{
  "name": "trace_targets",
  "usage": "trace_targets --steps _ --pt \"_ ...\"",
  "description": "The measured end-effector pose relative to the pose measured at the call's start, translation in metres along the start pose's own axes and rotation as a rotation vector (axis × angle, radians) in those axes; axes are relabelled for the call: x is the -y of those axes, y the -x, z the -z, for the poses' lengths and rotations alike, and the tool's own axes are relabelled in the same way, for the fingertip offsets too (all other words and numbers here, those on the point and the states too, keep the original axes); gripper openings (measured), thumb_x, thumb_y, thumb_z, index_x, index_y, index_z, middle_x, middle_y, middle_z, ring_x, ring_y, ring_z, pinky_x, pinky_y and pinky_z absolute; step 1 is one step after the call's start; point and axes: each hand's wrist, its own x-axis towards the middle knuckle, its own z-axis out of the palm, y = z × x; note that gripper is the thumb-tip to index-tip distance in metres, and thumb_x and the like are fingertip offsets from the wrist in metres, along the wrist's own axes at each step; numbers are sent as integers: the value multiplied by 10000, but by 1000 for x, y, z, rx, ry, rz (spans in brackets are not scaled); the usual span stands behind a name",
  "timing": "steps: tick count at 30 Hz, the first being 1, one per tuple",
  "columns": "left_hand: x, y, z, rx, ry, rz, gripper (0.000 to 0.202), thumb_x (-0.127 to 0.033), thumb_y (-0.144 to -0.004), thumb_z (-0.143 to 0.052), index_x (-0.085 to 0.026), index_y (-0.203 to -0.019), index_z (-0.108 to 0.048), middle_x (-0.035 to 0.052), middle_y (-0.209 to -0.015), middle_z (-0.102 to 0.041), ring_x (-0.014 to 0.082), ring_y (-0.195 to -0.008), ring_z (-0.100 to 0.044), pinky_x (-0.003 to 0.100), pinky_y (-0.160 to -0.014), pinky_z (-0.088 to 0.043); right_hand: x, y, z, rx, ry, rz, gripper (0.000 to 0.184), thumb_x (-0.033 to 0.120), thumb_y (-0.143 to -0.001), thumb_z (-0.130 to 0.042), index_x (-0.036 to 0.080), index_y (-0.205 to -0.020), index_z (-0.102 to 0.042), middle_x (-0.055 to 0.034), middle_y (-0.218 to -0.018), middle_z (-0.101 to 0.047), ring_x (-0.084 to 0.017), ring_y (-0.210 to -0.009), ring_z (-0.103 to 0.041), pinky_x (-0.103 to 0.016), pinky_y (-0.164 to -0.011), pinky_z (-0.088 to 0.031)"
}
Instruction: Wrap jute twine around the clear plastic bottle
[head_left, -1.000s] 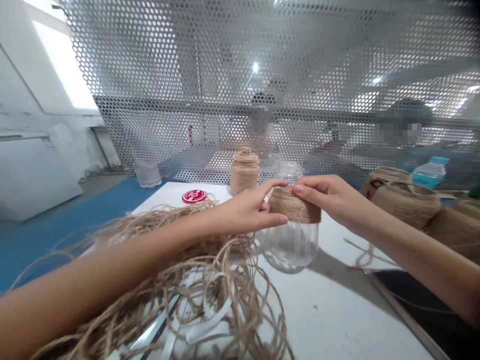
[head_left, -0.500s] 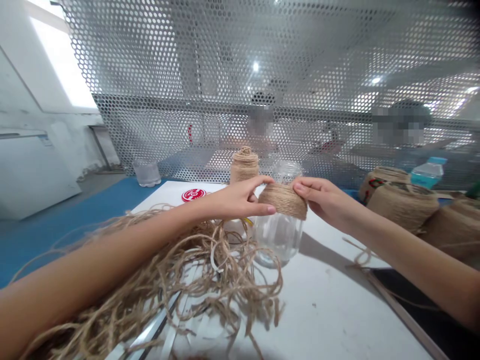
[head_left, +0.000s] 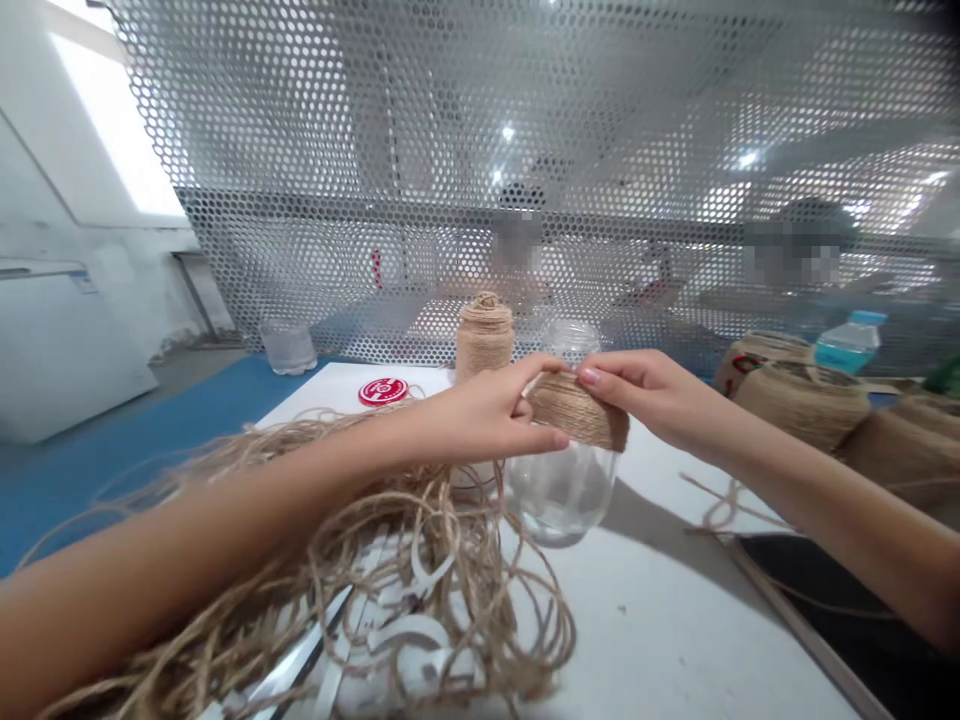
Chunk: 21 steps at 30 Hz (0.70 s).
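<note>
Your left hand [head_left: 499, 410] is curved round the glass jar [head_left: 566, 490], thumb along the near side of the twine band [head_left: 574, 405], index finger over its upper edge. Your right hand [head_left: 649, 395] has thumb and finger pinched on that same upper edge, to the right; too small to tell if a loose strand is in there. The jar sits at centre over the white table [head_left: 660, 620], a bit tilted, band sloping down to the right. Can't tell if its base touches the tabletop.

Progress: you look part-way through. Done, as far as it shows: twine in close rows round the jar's upper part. Left: the glass below is bare, and the upper edge looks like the bit you're working on. Can't see if the end is fixed; far side hidden.

Just left and near you, a heap of loose twine [head_left: 334, 560], tangled with white strips [head_left: 416, 630], so there's plenty unused. Farther off, a twine roll [head_left: 484, 345] stands upright, red disc [head_left: 382, 391] flat to its left. Right behind your fingers, a second clear jar [head_left: 571, 338], no twine on the part that shows. Far right, twine-covered jars [head_left: 806, 405] stand together, apparently further along than yours, with a blue-capped bottle [head_left: 849, 345] behind them.
</note>
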Motion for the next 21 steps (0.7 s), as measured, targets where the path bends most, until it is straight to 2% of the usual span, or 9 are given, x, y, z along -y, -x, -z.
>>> trace_targets --steps 3,6,10,15,18,21 --pt "10 -2 8 69 13 -42 650 -424 -794 -533 -210 -1336 -245 -83 -530 -348 80 -449 -352 197 -429 -265 -4 -1 5 22 -13 13 377 461 -855 -416 155 -652 -505 22 -616 -404 -96 -590 -385 -228 -538 -292" --pt "15 -4 17 89 -44 -47 656 -447 -790 -529 -194 -1334 -263 -75 -549 -363 81 -464 -362 194 -439 -269 -5 -1 7 38 -25 19 371 455 -853 -423 154 -654 -510 24 -617 -405 -93 -588 -383 -226 -533 -287" --pt "14 -3 24 65 -157 -63 596 -423 -795 -530 -196 -1304 -321 -72 -553 -374 80 -470 -364 188 -462 -276 -5 -2 8 43 -37 17 380 463 -846 -430 156 -630 -490 32 -600 -384 -87 -563 -358 -225 -509 -264" --pt "14 -3 21 34 -260 -48 583 -466 -821 -475 -197 -1315 -321 -47 -572 -466 102 -500 -427 194 -493 -299 -8 -3 8 45 -91 6 377 466 -837 -446 159 -620 -473 37 -595 -373 -88 -560 -350 -226 -517 -263" --pt "19 -4 15 69 -232 -13 629 -527 -833 -418 -224 -1357 -250 0 -698 -572 135 -593 -508 216 -557 -354 -15 -4 9 63 -160 3 362 465 -833 -457 159 -641 -491 29 -616 -401 -97 -581 -379 -227 -538 -290" --pt "24 -5 10 68 -157 1 654 -559 -826 -402 -236 -1365 -223 71 -1012 -585 169 -782 -547 250 -672 -395 -23 -4 12 94 -220 -3 350 465 -835 -457 158 -682 -521 20 -643 -430 -104 -601 -409 -229 -551 -320"
